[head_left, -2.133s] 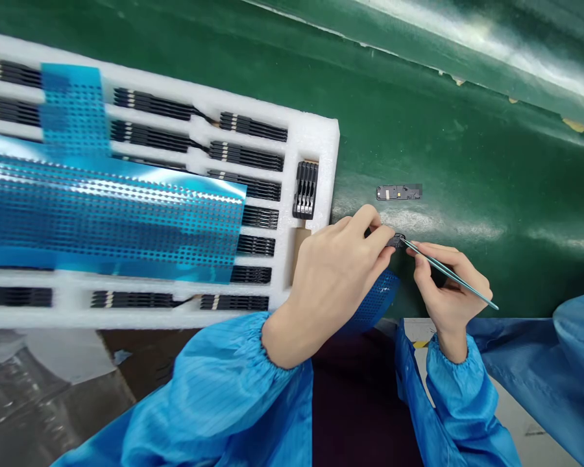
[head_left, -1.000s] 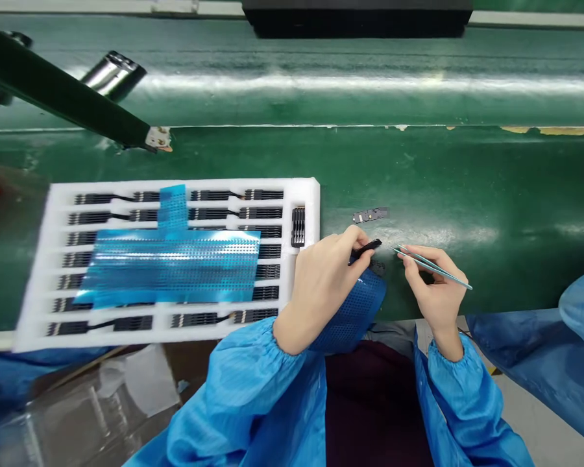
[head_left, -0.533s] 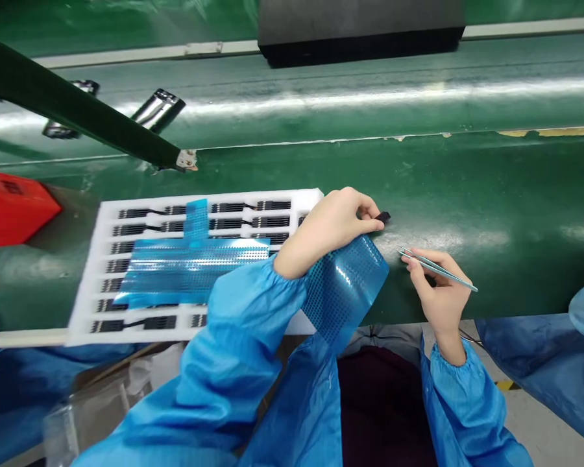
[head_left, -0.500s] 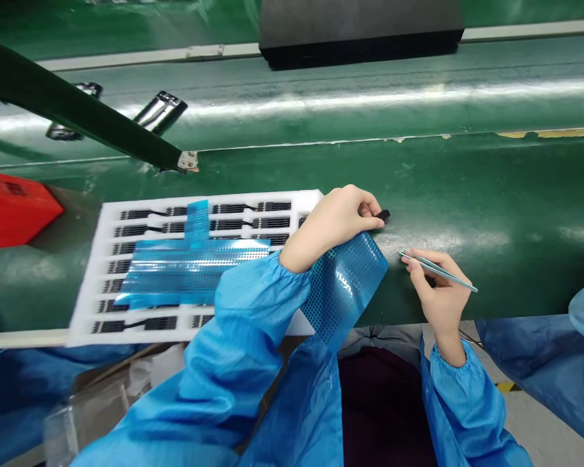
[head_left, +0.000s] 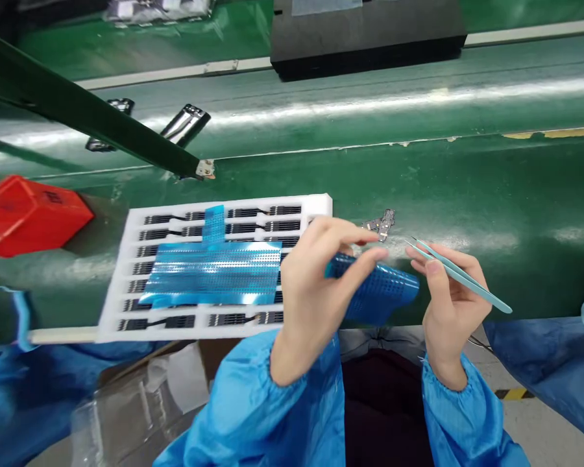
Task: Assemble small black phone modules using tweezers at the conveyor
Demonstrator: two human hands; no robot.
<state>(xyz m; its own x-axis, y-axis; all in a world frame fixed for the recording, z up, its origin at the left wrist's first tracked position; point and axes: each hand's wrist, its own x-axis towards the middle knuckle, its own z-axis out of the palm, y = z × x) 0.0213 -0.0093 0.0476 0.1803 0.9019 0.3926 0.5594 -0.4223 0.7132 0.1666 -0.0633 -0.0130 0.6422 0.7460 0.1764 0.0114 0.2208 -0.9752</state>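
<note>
My left hand (head_left: 321, 285) is closed in a pinch on a curled blue perforated film (head_left: 384, 288), held just above the green belt. My right hand (head_left: 448, 298) grips teal tweezers (head_left: 460, 277) whose tips point up-left, close to the left fingertips. A small dark flat part (head_left: 382, 225) lies on the belt (head_left: 467, 194) just beyond both hands, touched by neither. Left of the hands sits a white foam tray (head_left: 324, 202) with rows of black parts in slots. A second blue perforated film (head_left: 214, 272) lies across it.
A red box (head_left: 29, 211) stands at the left on the belt. A green bar (head_left: 78, 104) slants over the belt, with a metal cylinder (head_left: 185, 123) behind it. A black box (head_left: 370, 32) sits at the far side. Another person's blue sleeve (head_left: 555, 363) is at the right.
My left hand has drawn back from the belt and no longer holds the black piece; the blue film now curls between its fingers. The tweezers have lifted slightly. A small part shows on the belt.
</note>
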